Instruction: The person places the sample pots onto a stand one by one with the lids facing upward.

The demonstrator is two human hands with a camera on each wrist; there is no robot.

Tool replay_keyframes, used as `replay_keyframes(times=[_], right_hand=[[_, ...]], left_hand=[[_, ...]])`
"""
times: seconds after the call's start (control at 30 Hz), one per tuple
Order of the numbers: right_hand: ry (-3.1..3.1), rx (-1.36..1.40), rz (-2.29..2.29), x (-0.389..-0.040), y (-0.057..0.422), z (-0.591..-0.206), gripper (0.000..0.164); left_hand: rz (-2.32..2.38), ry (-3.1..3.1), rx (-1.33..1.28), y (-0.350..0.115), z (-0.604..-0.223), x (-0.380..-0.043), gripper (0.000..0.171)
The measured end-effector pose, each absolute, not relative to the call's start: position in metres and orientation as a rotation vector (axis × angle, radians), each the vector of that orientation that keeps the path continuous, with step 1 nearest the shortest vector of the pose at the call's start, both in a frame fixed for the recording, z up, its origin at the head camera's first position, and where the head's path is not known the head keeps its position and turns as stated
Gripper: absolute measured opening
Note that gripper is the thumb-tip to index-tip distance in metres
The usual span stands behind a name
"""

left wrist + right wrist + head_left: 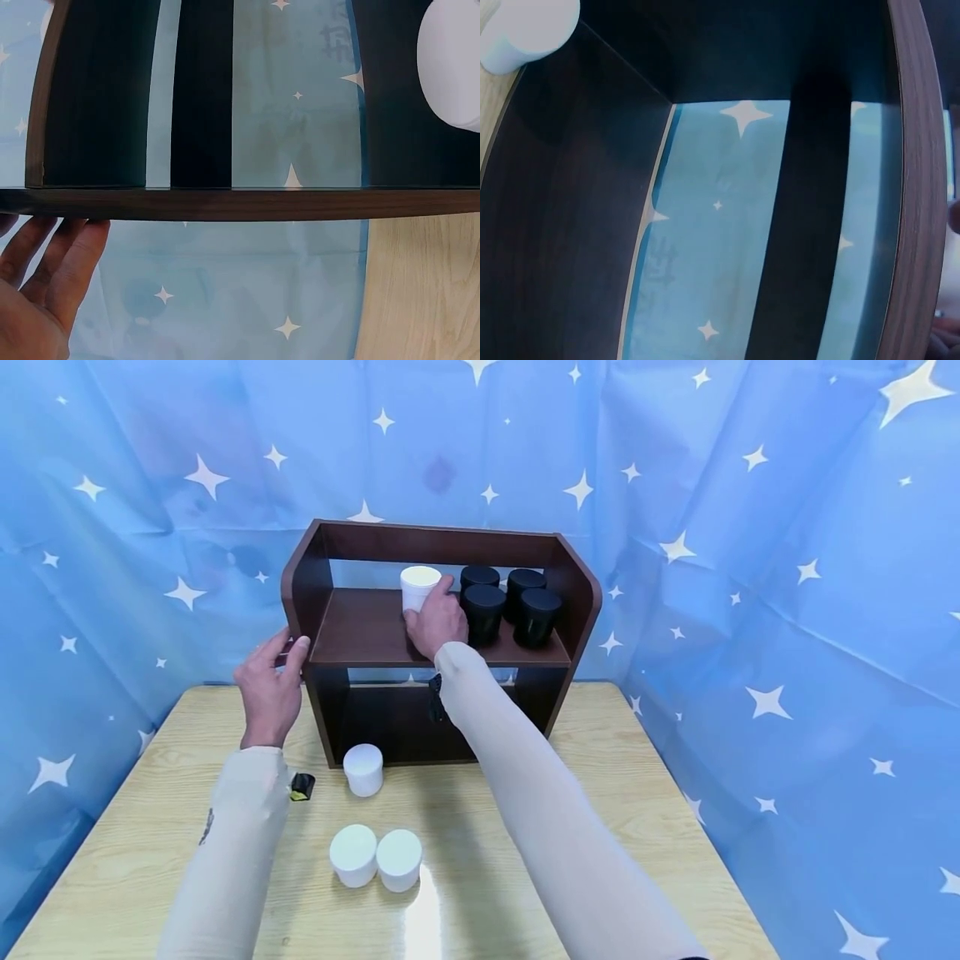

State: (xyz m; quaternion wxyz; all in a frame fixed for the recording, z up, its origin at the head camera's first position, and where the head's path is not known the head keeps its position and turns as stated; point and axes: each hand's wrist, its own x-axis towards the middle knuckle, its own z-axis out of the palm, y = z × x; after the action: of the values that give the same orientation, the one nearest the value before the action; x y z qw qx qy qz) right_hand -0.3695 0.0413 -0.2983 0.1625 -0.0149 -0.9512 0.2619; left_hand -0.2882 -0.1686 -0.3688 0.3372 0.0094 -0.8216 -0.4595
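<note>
The right hand (441, 620) pinches the white jar (417, 585), upper centre of the frame; a level, gentle release should spare the black jars (483, 610), the left hand (272, 689) resting loose fingers against the rack (303, 581)

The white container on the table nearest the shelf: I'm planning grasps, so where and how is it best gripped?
Probably the round side wall of the white container, pinched on left and right, coming from above and the front: it stands upright, with the shelf close behind.
</note>
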Motion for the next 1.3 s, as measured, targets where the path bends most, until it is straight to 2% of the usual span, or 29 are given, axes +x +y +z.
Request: replay_keyframes(times=[0.27,0.53,0.83,1.3], right_hand=[[-2.629,0.017,0.872,-0.353,0.039,-0.297,0.084],[-2.574,0.139,0.875,-0.323,0.041,-0.293,0.089],[-2.306,0.473,0.752,-0.290,0.050,-0.318,0.083],[-2.300,0.943,1.262,-0.255,0.083,-0.340,0.087]], left_hand=[[-1.188,-2.122,0.016,-0.167,-0.371,-0.291,0.045],[-1.210,-2.081,0.020,-0.166,-0.372,-0.293,0.044],[-1.196,-2.071,0.023,-0.165,-0.371,-0.292,0.042],[-1.232,-2.059,0.013,-0.167,-0.371,-0.293,0.042]])
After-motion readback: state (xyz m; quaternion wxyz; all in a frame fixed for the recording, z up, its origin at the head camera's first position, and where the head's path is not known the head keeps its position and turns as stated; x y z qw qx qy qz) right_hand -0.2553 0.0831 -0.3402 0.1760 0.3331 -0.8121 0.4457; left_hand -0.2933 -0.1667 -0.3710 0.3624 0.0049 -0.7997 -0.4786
